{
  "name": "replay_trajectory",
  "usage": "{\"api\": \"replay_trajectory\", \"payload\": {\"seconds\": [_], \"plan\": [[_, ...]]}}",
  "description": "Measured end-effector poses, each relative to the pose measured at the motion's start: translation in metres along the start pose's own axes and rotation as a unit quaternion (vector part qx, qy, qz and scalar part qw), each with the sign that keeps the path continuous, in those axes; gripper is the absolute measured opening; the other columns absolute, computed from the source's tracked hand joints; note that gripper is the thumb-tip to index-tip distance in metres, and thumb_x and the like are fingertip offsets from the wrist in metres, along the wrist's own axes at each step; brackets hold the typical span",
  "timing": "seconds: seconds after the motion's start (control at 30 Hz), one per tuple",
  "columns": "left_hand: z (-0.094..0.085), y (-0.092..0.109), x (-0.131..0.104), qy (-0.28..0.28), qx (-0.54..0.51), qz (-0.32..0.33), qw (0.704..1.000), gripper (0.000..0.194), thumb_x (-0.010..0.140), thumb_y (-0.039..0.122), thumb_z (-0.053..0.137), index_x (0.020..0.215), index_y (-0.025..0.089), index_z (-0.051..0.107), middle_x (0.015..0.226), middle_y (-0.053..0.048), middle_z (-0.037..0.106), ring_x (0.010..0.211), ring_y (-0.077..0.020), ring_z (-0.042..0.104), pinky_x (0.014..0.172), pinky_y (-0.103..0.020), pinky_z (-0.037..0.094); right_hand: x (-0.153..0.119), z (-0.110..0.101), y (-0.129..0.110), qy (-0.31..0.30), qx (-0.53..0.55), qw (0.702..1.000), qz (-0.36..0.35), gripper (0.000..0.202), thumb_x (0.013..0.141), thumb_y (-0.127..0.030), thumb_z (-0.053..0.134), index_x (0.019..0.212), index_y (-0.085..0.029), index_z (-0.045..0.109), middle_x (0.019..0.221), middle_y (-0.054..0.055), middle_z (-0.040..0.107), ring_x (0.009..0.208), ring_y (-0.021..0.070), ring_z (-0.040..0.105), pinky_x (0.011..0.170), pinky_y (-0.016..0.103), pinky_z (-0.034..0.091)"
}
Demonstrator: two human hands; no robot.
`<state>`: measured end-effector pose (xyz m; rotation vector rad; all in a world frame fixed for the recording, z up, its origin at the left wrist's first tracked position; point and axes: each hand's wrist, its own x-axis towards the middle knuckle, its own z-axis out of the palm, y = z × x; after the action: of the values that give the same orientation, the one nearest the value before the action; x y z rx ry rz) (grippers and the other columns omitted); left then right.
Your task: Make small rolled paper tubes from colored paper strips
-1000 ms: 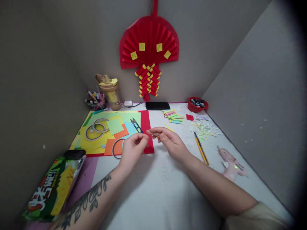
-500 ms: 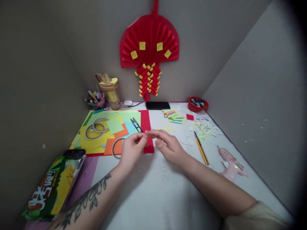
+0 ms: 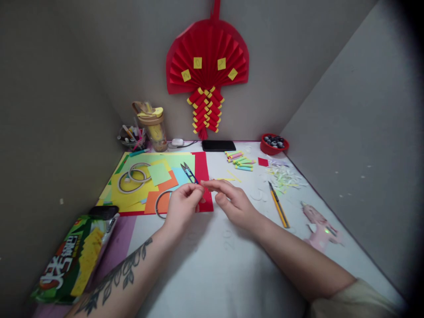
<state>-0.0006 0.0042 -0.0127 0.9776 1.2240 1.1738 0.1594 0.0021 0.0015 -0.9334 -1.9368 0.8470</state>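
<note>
My left hand (image 3: 185,201) is closed in a pinch, thumb against forefinger. Whatever it may hold is too small or hidden to make out. My right hand (image 3: 236,203) is open, its fingers stretched out toward the left fingertips and seeming to touch them. Both hands are above the front edge of the red paper (image 3: 206,194). Just beyond the left hand lie blue thread snips (image 3: 189,172) with their blades apart. A roll of tape (image 3: 158,205) is partly hidden behind that hand, on orange paper (image 3: 150,201).
Two tape rolls (image 3: 139,173) lie on coloured sheets at left. Rolled paper tubes (image 3: 243,161), paper shreds (image 3: 286,174), a yellow cutter knife (image 3: 279,205) and a pink glue gun (image 3: 319,225) are at right. A snack bag (image 3: 73,260) sits front left; a red fan decoration (image 3: 208,53) hangs behind.
The whole view has shifted very slightly. Both hands keep almost the same pose and place, and nothing on the table has moved.
</note>
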Motion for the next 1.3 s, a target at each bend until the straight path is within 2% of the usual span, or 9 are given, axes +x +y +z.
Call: {"api": "replay_trajectory", "payload": {"seconds": [0.13, 0.3, 0.53, 0.7, 0.9, 1.0, 1.07, 1.2, 1.3], "plan": [[0.000, -0.002, 0.001, 0.008, 0.006, 0.002, 1.000, 0.013, 0.069, 0.028, 0.061, 0.072, 0.015, 0.062, 0.057, 0.002, 0.056, 0.047, -0.0073, 0.045, 0.043, -0.018, 0.032, 0.001, -0.002, 0.002, 0.018, 0.089, 0.995, 0.050, 0.039, 0.092, -0.047, 0.038, 0.116, -0.023, 0.057, 0.117, 0.009, 0.061, 0.107, 0.0208, 0.057, 0.092, 0.038, 0.045], [-0.001, -0.001, 0.002, 0.026, 0.001, 0.005, 1.000, 0.015, 0.069, 0.030, 0.062, 0.072, 0.015, 0.061, 0.057, 0.002, 0.056, 0.047, -0.0071, 0.045, 0.042, -0.017, 0.031, 0.003, -0.003, 0.002, 0.030, 0.177, 0.981, 0.076, 0.039, 0.091, -0.049, 0.040, 0.110, -0.020, 0.059, 0.113, 0.009, 0.064, 0.103, 0.0210, 0.060, 0.086, 0.036, 0.047], [-0.006, 0.007, 0.004, 0.080, -0.019, 0.036, 0.996, 0.018, 0.072, 0.034, 0.063, 0.077, 0.017, 0.061, 0.062, 0.003, 0.057, 0.047, -0.0060, 0.046, 0.044, -0.017, 0.033, 0.004, -0.004, 0.007, 0.044, 0.190, 0.975, 0.102, 0.040, 0.092, -0.049, 0.036, 0.105, -0.019, 0.059, 0.093, 0.009, 0.070, 0.086, 0.0186, 0.062, 0.073, 0.032, 0.046], [0.000, 0.015, -0.005, 0.038, 0.109, 0.086, 0.990, 0.020, 0.075, 0.036, 0.061, 0.079, 0.016, 0.066, 0.067, 0.000, 0.061, 0.058, -0.0100, 0.053, 0.052, -0.020, 0.041, 0.004, -0.005, 0.007, 0.042, 0.164, 0.982, 0.085, 0.041, 0.092, -0.050, 0.037, 0.098, -0.019, 0.063, 0.081, 0.006, 0.067, 0.079, 0.0166, 0.061, 0.071, 0.030, 0.045], [0.002, 0.020, -0.012, 0.021, 0.226, 0.179, 0.957, 0.018, 0.081, 0.031, 0.057, 0.081, 0.017, 0.068, 0.080, -0.004, 0.067, 0.071, -0.0134, 0.060, 0.058, -0.021, 0.047, 0.004, -0.005, 0.005, 0.031, 0.124, 0.990, 0.058, 0.040, 0.092, -0.048, 0.038, 0.099, -0.019, 0.064, 0.086, 0.006, 0.067, 0.085, 0.0173, 0.060, 0.078, 0.031, 0.046], [-0.001, 0.016, -0.011, 0.022, 0.264, 0.261, 0.928, 0.016, 0.082, 0.028, 0.055, 0.081, 0.017, 0.067, 0.081, -0.004, 0.067, 0.073, -0.0133, 0.061, 0.054, -0.020, 0.047, 0.004, -0.004, 0.005, 0.034, 0.096, 0.993, 0.055, 0.040, 0.092, -0.048, 0.038, 0.099, -0.019, 0.065, 0.087, 0.006, 0.066, 0.088, 0.0181, 0.060, 0.080, 0.032, 0.045], [-0.003, 0.012, -0.009, 0.027, 0.299, 0.324, 0.897, 0.014, 0.084, 0.025, 0.055, 0.082, 0.018, 0.066, 0.082, -0.004, 0.066, 0.074, -0.0127, 0.061, 0.055, -0.020, 0.047, 0.004, -0.004, 0.003, 0.036, 0.081, 0.995, 0.054, 0.041, 0.092, -0.048, 0.037, 0.098, -0.019, 0.065, 0.086, 0.006, 0.067, 0.089, 0.0185, 0.061, 0.081, 0.033, 0.045], [-0.008, 0.005, -0.006, 0.040, 0.394, 0.440, 0.806, 0.011, 0.084, 0.018, 0.053, 0.086, 0.018, 0.064, 0.084, -0.003, 0.067, 0.076, -0.0119, 0.061, 0.064, -0.022, 0.047, 0.004, -0.003, 0.000, 0.032, 0.044, 0.997, 0.046, 0.043, 0.092, -0.049, 0.036, 0.093, -0.018, 0.066, 0.085, 0.007, 0.067, 0.086, 0.0191, 0.061, 0.083, 0.035, 0.045], [-0.009, 0.003, -0.004, 0.064, 0.460, 0.491, 0.737, 0.009, 0.083, 0.016, 0.054, 0.084, 0.018, 0.062, 0.081, -0.003, 0.066, 0.073, -0.0123, 0.060, 0.067, -0.023, 0.046, 0.004, -0.002, 0.000, 0.018, 0.025, 0.998, 0.050, 0.044, 0.092, -0.050, 0.036, 0.095, -0.018, 0.066, 0.088, 0.008, 0.068, 0.086, 0.0194, 0.061, 0.083, 0.036, 0.045]]}}
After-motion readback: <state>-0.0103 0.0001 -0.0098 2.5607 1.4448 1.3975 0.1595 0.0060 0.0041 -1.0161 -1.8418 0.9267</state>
